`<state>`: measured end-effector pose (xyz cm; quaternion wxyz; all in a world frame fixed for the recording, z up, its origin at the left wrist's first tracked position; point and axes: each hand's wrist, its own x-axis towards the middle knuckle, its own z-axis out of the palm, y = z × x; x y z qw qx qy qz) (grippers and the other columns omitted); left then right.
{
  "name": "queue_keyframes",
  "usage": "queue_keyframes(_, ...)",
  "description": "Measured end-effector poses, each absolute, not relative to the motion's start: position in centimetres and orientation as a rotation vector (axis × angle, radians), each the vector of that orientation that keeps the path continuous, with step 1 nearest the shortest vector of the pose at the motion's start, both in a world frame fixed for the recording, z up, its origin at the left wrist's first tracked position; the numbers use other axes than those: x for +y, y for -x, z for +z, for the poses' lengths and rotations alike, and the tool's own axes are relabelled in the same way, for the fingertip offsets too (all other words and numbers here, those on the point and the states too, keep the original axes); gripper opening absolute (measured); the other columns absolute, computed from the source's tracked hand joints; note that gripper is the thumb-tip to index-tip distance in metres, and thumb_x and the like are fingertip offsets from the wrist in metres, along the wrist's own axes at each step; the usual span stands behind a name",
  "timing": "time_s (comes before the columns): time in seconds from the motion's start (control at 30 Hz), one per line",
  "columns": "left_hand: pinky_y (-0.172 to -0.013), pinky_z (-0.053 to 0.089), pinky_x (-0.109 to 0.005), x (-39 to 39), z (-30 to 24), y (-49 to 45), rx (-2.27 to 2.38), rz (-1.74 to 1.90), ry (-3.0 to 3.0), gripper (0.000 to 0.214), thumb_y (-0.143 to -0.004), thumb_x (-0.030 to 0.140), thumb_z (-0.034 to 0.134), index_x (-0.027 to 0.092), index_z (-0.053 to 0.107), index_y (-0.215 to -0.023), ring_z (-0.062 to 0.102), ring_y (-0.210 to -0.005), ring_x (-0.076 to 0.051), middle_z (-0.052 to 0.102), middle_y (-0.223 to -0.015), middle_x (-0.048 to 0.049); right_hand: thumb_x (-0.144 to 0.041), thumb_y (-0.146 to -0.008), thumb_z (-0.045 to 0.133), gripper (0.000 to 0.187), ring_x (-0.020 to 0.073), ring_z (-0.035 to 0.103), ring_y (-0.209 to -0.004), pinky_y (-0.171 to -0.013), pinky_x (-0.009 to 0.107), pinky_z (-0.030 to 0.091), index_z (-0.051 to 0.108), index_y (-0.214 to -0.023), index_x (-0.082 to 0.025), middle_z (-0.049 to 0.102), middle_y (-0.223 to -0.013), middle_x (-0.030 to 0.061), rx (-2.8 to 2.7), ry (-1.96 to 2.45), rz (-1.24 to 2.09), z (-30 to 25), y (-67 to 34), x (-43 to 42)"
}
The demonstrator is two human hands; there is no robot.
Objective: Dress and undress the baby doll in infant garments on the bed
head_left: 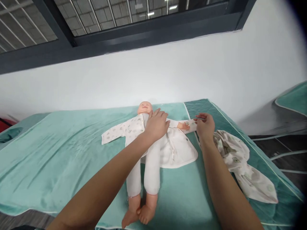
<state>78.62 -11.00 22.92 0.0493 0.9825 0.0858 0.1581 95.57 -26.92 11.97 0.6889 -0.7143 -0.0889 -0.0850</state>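
Straightening sleeve (191, 125), seemingly: doll (151, 166) central, left hand (157, 125) over it, fingers slightly apart; right hand (205, 126), three o'clock, apparently pinching cuff (195, 125). Next likely calls for guiding doll's arm (173, 123) inside.

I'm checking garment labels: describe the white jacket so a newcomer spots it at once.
On the green bed beside the white wall, a doll lies face up. The jacket spreads around its torso, one sleeve stretched toward the right hand. Unlike the crumpled printed cloth farther right, it lies open, plain inside showing.
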Motion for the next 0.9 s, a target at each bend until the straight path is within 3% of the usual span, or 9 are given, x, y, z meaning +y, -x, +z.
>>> queue_keyframes(0.1, -0.118, 0.027, -0.053, -11.8, 21.9, -82.0, 0.147, 0.183, -3.114, 0.034, -0.098, 0.033, 0.043, 0.016, 0.057, -0.124, 0.049, -0.132, -0.027, 0.062, -0.131, -0.0115, -0.019, -0.066, 0.048, 0.036, 0.014, 0.067, -0.068, -0.064, 0.027, 0.052, 0.059, -0.099, -0.019, 0.068, -0.089, 0.0004, -0.159, 1.566, -0.127, 12.4, -95.5, -26.9)
queue_keyframes(0.27, -0.104, 0.041, -0.05, -12.1, 19.8, -85.9, 0.05, -0.242, -3.226, 0.036, -0.089, 0.029, 0.058, 0.016, 0.056, -0.122, 0.059, -0.117, -0.029, 0.064, -0.125, -0.0138, -0.016, -0.054, 0.041, 0.024, 0.014, 0.062, -0.056, -0.055, 0.025, 0.048, 0.058, -0.071, -0.019, 0.063, -0.065, -0.0007, -0.142, 1.585, -0.004, 13.0, -95.0, -27.0)
queue_keyframes(0.4, -0.092, 0.045, -0.044, -11.2, 20.1, -86.5, 0.065, -0.205, -3.248, 0.035, -0.087, 0.02, 0.056, 0.017, 0.055, -0.121, 0.061, -0.111, -0.028, 0.063, -0.122, -0.0142, -0.016, -0.051, 0.041, 0.023, 0.0152, 0.06, -0.055, -0.053, 0.025, 0.044, 0.058, -0.067, -0.019, 0.063, -0.063, 0.0004, -0.138, 1.673, 0.012, 12.9, -95.0, -27.4)
queue_keyframes(0.57, -0.09, 0.043, -0.039, -9.6, 21.6, -84.4, 0.073, -0.159, -3.299, 0.04, -0.083, 0.014, 0.059, 0.016, 0.052, -0.122, 0.061, -0.107, -0.026, 0.065, -0.117, -0.013, -0.019, -0.067, 0.045, 0.026, 0.0187, 0.063, -0.073, -0.065, 0.028, 0.043, 0.068, -0.078, -0.02, 0.07, -0.076, 0.0044, -0.398, 2.028, 0.0, 12.7, -94.3, -26.7)
queue_keyframes(0.73, -0.092, 0.041, -0.041, -8.6, 22.6, -82.3, 0.134, -0.122, -3.332, 0.032, -0.083, 0.01, 0.054, 0.014, 0.056, -0.114, 0.059, -0.109, -0.027, 0.065, -0.115, -0.0132, -0.042, -0.082, 0.053, 0.025, 0.0196, 0.059, -0.073, -0.06, 0.028, 0.033, 0.068, -0.076, -0.022, 0.071, -0.083, 0.0065, -0.706, 2.354, 0.131, 13.0, -93.2, -26.0)
queue_keyframes(0.9, -0.087, 0.044, -0.039, -8.5, 23.8, -81.6, 0.22, -0.052, -3.317, 0.034, -0.087, 0.023, 0.056, 0.017, 0.051, -0.12, 0.06, -0.104, -0.026, 0.064, -0.114, -0.0115, -0.059, -0.08, 0.059, 0.038, 0.0173, 0.056, -0.066, -0.058, 0.027, 0.03, 0.067, -0.07, -0.023, 0.069, -0.076, 0.0035, -0.797, 2.332, 0.222, 13.0, -92.9, -26.2)
